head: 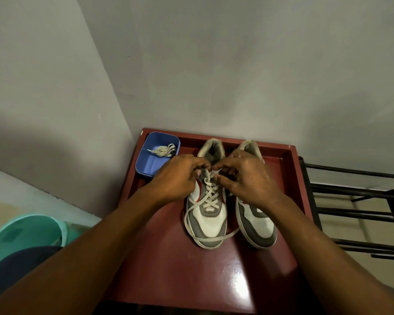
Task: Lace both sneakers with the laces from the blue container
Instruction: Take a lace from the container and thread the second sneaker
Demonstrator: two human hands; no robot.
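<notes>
Reaches in from the bottom corners with both bare forearms, wrists converging over the upper eyelets of the left-side sneaker [206, 220]. Holds the left hand [178, 176] palm down, knuckles up, fingers curled inward and pinching the lace [210, 194] at the top of the crossed rows. Mirrors it with the right hand [248, 178], fingers likewise curled, thumb and forefinger nipping the same lace just beside the left hand's fingertips, the two hands almost touching. Covers with the right hand the tongue of the right-side sneaker [257, 226], so cannot tell whether any lace runs through it.

Shows several crossings of the lace up the left-side sneaker, with slack trailing down its left flank, round the toe and across the tabletop [180, 273] toward the other toe. Stands the pair side by side, toes toward the viewer, heels toward the wall [214, 64]. Places the blue container [147, 165] at the far left corner of the tabletop, just beside the left hand, with a second lace [164, 150] coiled inside.

Dark red, glossy tabletop with a raised lip along the far and right edges, set into a corner of plain grey walls. Teal basin [25, 230] at lower left. Black metal rack [350, 201] to the right.
</notes>
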